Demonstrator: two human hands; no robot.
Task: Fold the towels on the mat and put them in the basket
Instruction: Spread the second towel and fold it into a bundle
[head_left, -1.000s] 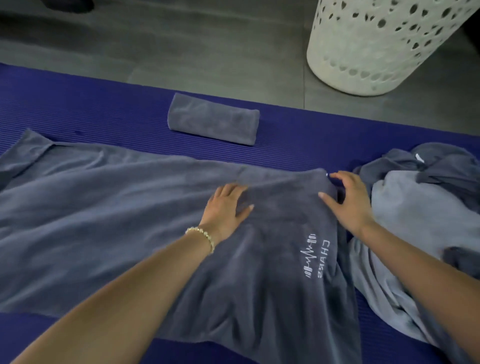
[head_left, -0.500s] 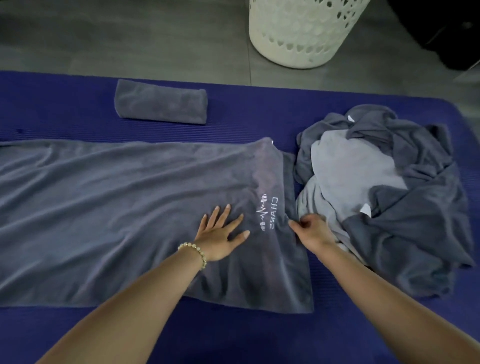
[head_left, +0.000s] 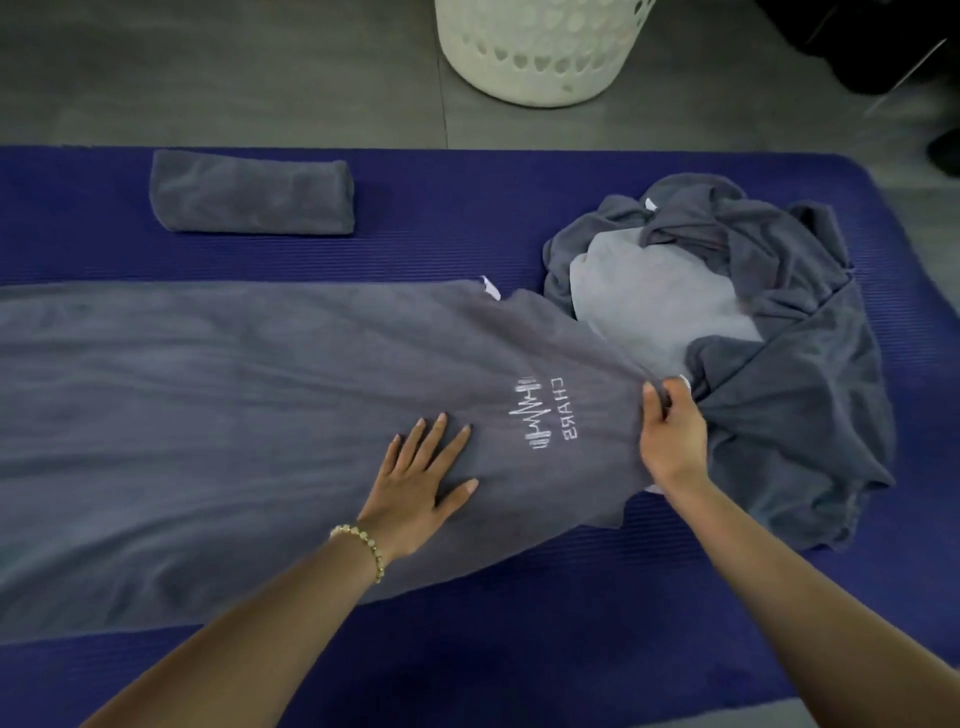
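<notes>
A long grey towel (head_left: 234, 415) with a white logo lies spread across the blue mat (head_left: 519, 634). My left hand (head_left: 421, 483) presses flat on it, fingers apart, just left of the logo. My right hand (head_left: 670, 436) pinches the towel's right edge, lifted and pulled toward the right. A folded grey towel (head_left: 252, 197) lies at the mat's far side. A heap of crumpled grey towels (head_left: 753, 332) sits to the right, touching the spread towel. The white perforated basket (head_left: 540, 47) stands on the floor beyond the mat.
Grey tiled floor (head_left: 208, 67) surrounds the mat on the far side. Dark objects (head_left: 883, 47) sit at the top right corner. Bare mat shows along the near edge and between the folded towel and the heap.
My right hand has closed on the towel's right edge and drawn it rightward and up, stretching that end. My left hand stays flat on the towel. The view has shifted slightly.
</notes>
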